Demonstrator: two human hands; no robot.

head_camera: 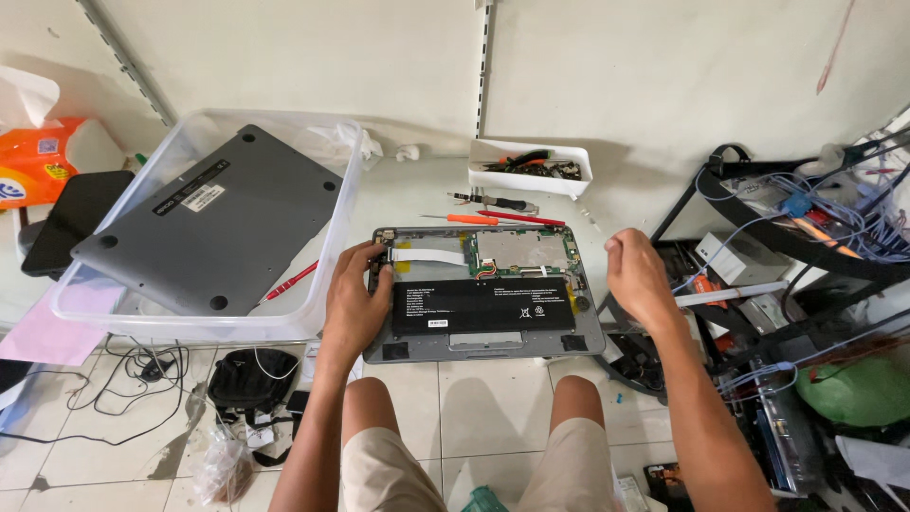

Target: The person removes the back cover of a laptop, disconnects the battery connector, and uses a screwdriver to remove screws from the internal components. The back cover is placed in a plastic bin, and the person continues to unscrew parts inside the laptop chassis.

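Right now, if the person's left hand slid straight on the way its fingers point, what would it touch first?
The left hand rests on the opened grey laptop's left edge, fingers pointing up-right. It would probably meet the flat white ribbon cable first, though depth is uncertain.

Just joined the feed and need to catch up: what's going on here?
A person sits on the floor over an opened laptop, its black battery and circuit board exposed. The left hand rests on the laptop's left edge, fingers by the white ribbon cable. The right hand hovers loosely closed just off the right edge, apparently empty. The grey bottom cover lies in a clear bin; screwdrivers lie behind.
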